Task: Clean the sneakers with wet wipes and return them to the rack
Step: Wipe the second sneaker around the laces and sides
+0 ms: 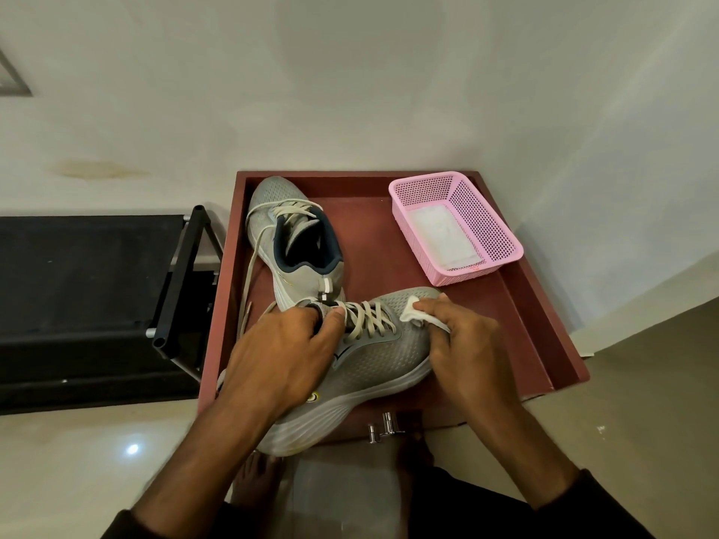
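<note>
On near sneaker (pixel 373 355): right hand (pixel 463 344) pinching wipe (pixel 414 313).

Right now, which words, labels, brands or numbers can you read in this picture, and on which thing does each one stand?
No text can be read.
Round yellow and dark emblem on the side of the near grey mesh sneaker: too small and blurred to read.
Small red mark on the front rim of the pink perforated plastic basket: too small to read.
Far grey mesh sneaker: no writing shows.
</note>
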